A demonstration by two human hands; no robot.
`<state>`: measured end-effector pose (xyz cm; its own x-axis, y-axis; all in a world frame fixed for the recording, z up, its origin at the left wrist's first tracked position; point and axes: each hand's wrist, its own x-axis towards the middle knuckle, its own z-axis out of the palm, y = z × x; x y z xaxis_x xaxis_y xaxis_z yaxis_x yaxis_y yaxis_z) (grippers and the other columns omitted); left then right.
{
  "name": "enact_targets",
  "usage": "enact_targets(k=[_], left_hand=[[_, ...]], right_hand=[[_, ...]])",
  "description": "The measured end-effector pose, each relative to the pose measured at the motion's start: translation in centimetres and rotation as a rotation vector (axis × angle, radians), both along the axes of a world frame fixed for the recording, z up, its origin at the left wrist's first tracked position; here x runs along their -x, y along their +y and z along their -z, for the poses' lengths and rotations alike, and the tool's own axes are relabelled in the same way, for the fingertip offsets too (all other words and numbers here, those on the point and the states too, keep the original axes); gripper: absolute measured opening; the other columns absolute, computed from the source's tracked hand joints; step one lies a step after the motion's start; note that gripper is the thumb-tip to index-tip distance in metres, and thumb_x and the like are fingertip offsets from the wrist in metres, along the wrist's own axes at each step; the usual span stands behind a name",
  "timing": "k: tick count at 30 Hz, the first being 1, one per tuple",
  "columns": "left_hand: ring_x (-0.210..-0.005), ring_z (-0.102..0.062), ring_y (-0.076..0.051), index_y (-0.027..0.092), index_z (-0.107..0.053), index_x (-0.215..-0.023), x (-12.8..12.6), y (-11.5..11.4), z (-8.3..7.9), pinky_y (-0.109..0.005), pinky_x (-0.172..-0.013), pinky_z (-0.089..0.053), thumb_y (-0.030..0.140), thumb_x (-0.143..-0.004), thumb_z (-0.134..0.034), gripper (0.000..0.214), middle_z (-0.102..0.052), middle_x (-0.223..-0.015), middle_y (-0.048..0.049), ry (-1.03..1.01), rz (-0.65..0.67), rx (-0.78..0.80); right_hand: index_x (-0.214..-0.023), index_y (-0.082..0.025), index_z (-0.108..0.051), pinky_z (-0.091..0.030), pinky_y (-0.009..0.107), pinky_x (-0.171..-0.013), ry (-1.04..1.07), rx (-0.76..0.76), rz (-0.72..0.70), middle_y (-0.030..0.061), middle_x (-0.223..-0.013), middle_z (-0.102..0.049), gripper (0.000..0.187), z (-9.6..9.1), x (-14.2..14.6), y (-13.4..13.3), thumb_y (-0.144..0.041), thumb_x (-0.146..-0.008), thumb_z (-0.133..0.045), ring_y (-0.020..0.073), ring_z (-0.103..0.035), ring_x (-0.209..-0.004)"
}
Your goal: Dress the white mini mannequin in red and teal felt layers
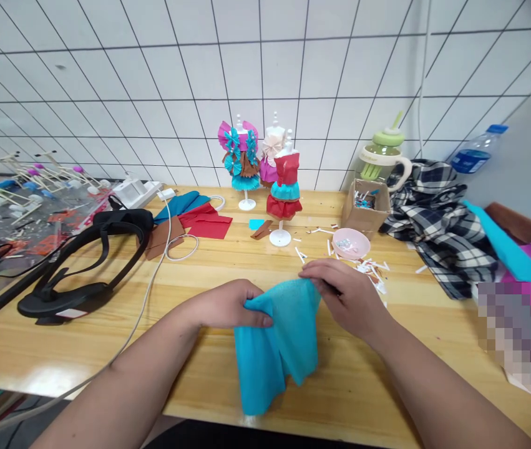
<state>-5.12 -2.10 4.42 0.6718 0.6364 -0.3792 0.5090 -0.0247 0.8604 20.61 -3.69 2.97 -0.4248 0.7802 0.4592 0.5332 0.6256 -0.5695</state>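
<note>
A piece of turquoise fabric (274, 349) hangs folded between both my hands over the wooden table (199, 274). My left hand (230, 304) is closed, pinching the cloth's upper left edge. My right hand (344, 293) is closed on its upper right edge. The cloth's lower end droops past the table's front edge. Behind my hands stand three small mannequins in paper dresses: one red and teal (284, 187), one white and pink (272, 153), one magenta and teal (239, 156).
A black headset (82, 262) with a white cable lies at left. Red, teal and brown fabric pieces (194, 218) lie behind it. A pink bowl (350, 243), cardboard box (365, 209), green cup (384, 156), plaid cloth (438, 218) and water bottle (478, 153) sit at right.
</note>
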Motion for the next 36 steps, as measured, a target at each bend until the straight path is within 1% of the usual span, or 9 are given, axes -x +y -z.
enact_targets(k=[3, 5, 8, 11, 17, 23, 27, 31, 36], left_hand=[[-0.07, -0.066, -0.02, 0.016, -0.074, -0.079, 0.9, 0.5, 0.2, -0.028, -0.066, -0.05, 0.042, -0.073, -0.072, 0.027, -0.075, -0.079, -0.0035, -0.204, -0.179, 0.172], [-0.079, -0.07, -0.025, 0.014, -0.073, -0.089, 1.4, 0.9, 0.5, -0.034, -0.075, -0.054, 0.042, -0.071, -0.075, 0.033, -0.076, -0.09, -0.0085, -0.377, -0.386, 0.266], [-0.088, -0.07, -0.029, 0.013, -0.07, -0.102, 1.6, 1.1, 0.9, -0.037, -0.08, -0.055, 0.04, -0.07, -0.077, 0.043, -0.074, -0.102, -0.0128, -0.568, -0.652, 0.287], [-0.091, -0.07, -0.029, 0.013, -0.067, -0.11, 1.0, 1.0, 1.2, -0.036, -0.08, -0.056, 0.039, -0.073, -0.076, 0.046, -0.073, -0.107, -0.0141, -0.622, -0.687, 0.286], [-0.084, -0.072, -0.026, 0.013, -0.066, -0.112, 0.3, 0.7, 1.4, -0.035, -0.076, -0.056, 0.039, -0.075, -0.074, 0.046, -0.075, -0.099, -0.013, -0.622, -0.579, 0.298], [-0.077, -0.071, -0.021, 0.012, -0.072, -0.091, 0.7, 0.9, 1.6, -0.032, -0.078, -0.054, 0.032, -0.069, -0.08, 0.031, -0.076, -0.087, -0.0091, -0.562, -0.457, 0.316], [-0.082, -0.071, -0.022, 0.014, -0.071, -0.101, 0.5, 1.1, 2.2, -0.034, -0.079, -0.055, 0.03, -0.073, -0.077, 0.032, -0.076, -0.093, -0.0095, -0.534, -0.566, 0.303], [-0.081, -0.071, -0.021, 0.013, -0.071, -0.1, 0.5, 1.2, 2.3, -0.032, -0.079, -0.054, 0.03, -0.074, -0.076, 0.031, -0.076, -0.094, -0.01, -0.569, -0.557, 0.302], [-0.087, -0.071, -0.024, 0.013, -0.072, -0.1, 0.2, 0.9, 2.5, -0.034, -0.082, -0.054, 0.03, -0.069, -0.08, 0.036, -0.076, -0.098, -0.0113, -0.638, -0.484, 0.353]], right_hand=[[-0.105, -0.023, -0.066, -0.047, 0.034, -0.082, 0.074, 0.009, 0.258, 0.0057, -0.108, -0.069, 0.025, 0.3, -0.7, 0.6, -0.028, -0.092, -0.045, 0.0212, -0.062, -0.097], [-0.088, -0.02, -0.069, -0.045, 0.032, -0.067, 0.056, 0.222, 0.377, 0.0057, -0.085, -0.07, 0.032, 0.3, -1.1, 0.9, -0.043, -0.092, -0.046, 0.0203, -0.062, -0.076], [-0.068, -0.018, -0.067, -0.036, 0.027, -0.052, 0.078, 0.702, 0.204, 0.0033, -0.061, -0.061, 0.058, 0.2, -0.9, 0.8, -0.064, -0.089, -0.038, 0.0145, -0.051, -0.054], [-0.084, -0.018, -0.068, -0.029, 0.023, -0.046, 0.29, 0.914, 0.001, 0.0002, -0.063, -0.057, 0.058, 0.4, 0.2, 0.2, -0.071, -0.083, -0.043, 0.0102, -0.041, -0.05], [-0.081, -0.019, -0.056, -0.029, 0.022, -0.047, 0.564, 0.933, 0.099, -0.0013, -0.071, -0.053, 0.043, 1.1, 1.6, -0.3, -0.056, -0.067, -0.074, 0.01, -0.041, -0.057], [-0.065, -0.022, -0.035, -0.022, 0.021, -0.043, 0.519, 0.868, 0.186, -0.0071, -0.056, -0.031, 0.048, 1.7, 1.1, -0.3, -0.06, -0.078, -0.061, 0.0077, -0.03, -0.049], [-0.07, -0.022, -0.038, -0.019, 0.021, -0.041, 0.588, 0.967, 0.014, -0.0075, -0.055, -0.036, 0.045, 1.4, 1.1, -0.5, -0.061, -0.079, -0.059, 0.0069, -0.029, -0.046], [-0.078, -0.021, -0.048, -0.024, 0.021, -0.044, 0.565, 0.887, 0.123, -0.0064, -0.065, -0.041, 0.037, 1.3, 1.2, -0.2, -0.047, -0.07, -0.073, 0.0072, -0.034, -0.051], [-0.076, -0.02, -0.049, -0.029, 0.023, -0.049, 0.493, 0.818, 0.157, -0.0059, -0.065, -0.043, 0.03, 1.9, 1.5, 0.0, -0.045, -0.076, -0.066, 0.0083, -0.036, -0.053]])
